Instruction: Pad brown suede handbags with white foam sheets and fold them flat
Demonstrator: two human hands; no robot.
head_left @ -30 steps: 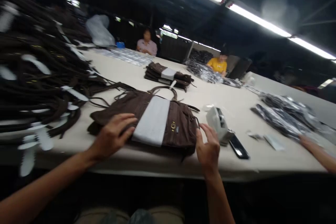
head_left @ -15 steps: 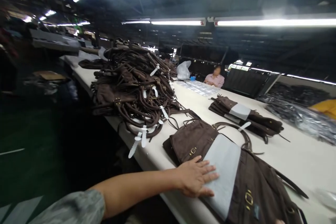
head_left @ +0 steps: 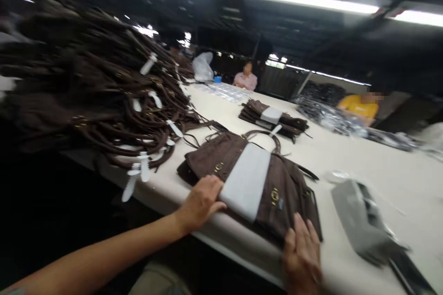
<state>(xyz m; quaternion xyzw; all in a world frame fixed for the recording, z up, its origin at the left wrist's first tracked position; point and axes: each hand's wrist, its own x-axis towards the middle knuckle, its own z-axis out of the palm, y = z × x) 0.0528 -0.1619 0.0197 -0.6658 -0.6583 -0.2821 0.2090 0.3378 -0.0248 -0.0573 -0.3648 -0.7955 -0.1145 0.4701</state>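
A flat brown bag (head_left: 273,184) with a white paper band (head_left: 246,180) round its middle lies at the near edge of the long pale table (head_left: 363,161). My left hand (head_left: 202,202) rests on the bag's near left corner, fingers curled over its edge beside the band. My right hand (head_left: 302,256) lies flat at the bag's near right corner, fingers stretched out against the fabric.
A tall heap of brown bags and straps with white tags (head_left: 93,97) fills the table's left end. A second banded bag stack (head_left: 273,117) lies further back. A grey tape dispenser (head_left: 363,223) sits at the right. Two people sit at the far side.
The view has swung back to the right. My left hand has shifted from the white band to the bag's near left corner. My right hand has come back into view at the near right corner.
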